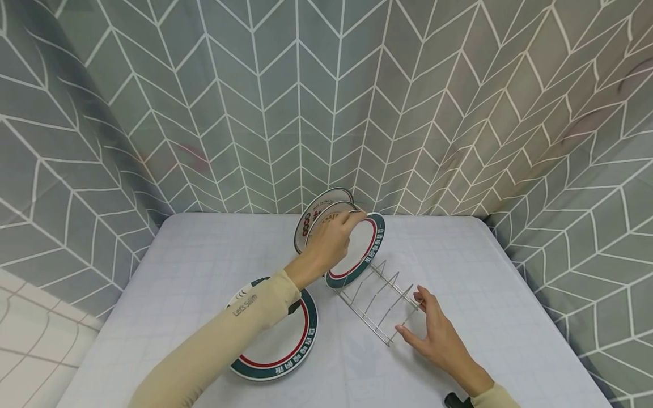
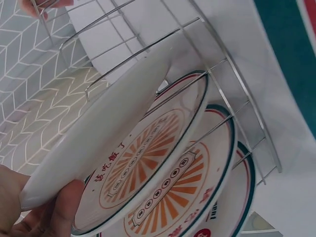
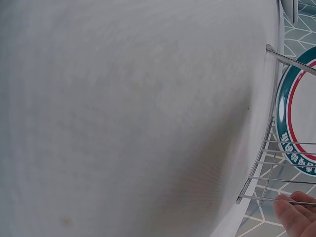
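At the far end of a wire plate rack (image 1: 380, 300), my left hand (image 1: 329, 241) grips the upper edge of a white plate with a green rim and red ring (image 1: 378, 238). In the left wrist view that plate (image 2: 98, 133) leans between the rack's wires, thumb and fingers at its edge. Behind it stand several more plates, one with an orange sunburst print (image 2: 143, 158); the head view shows part of a printed plate (image 1: 306, 224). My right hand (image 1: 441, 340) holds the rack's near end between thumb and fingers; the right wrist view shows its fingertips (image 3: 291, 210) on the end wire.
Left of the rack, a green-rimmed plate (image 1: 275, 345) lies on the white-covered table (image 1: 219, 243), partly beneath my left forearm. Patterned curtains (image 1: 316, 113) surround the table. A dark object (image 1: 454, 400) shows by my right wrist.
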The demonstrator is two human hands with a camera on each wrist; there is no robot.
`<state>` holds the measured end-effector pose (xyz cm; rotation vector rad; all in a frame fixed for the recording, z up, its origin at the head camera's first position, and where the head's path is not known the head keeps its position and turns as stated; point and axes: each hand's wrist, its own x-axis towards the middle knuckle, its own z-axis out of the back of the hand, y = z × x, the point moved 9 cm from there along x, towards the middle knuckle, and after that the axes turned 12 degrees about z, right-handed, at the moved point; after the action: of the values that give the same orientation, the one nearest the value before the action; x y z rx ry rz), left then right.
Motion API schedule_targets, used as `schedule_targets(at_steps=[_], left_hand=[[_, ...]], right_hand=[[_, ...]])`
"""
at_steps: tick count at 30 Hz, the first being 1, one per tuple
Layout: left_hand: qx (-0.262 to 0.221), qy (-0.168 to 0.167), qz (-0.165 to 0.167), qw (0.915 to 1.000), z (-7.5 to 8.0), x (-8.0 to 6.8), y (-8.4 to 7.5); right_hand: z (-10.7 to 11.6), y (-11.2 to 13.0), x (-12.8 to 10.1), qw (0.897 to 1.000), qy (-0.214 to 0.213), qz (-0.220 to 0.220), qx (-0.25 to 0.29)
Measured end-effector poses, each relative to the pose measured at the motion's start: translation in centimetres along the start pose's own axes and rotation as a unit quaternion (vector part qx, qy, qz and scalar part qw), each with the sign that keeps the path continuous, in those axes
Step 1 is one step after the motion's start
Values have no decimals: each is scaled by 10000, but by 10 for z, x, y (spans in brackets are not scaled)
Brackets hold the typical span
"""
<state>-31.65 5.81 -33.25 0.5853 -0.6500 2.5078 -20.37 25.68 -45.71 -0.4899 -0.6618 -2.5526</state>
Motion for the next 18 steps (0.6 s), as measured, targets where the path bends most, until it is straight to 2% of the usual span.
schedule_targets(at_steps=[8, 18], left_hand=[[-27, -44, 98, 9999, 0, -8, 4], [240, -2, 206, 9995, -2, -9, 7]], right_hand=[[0, 1, 0, 10000, -9, 15, 4], [-1, 0, 1, 10000, 63, 19, 58]])
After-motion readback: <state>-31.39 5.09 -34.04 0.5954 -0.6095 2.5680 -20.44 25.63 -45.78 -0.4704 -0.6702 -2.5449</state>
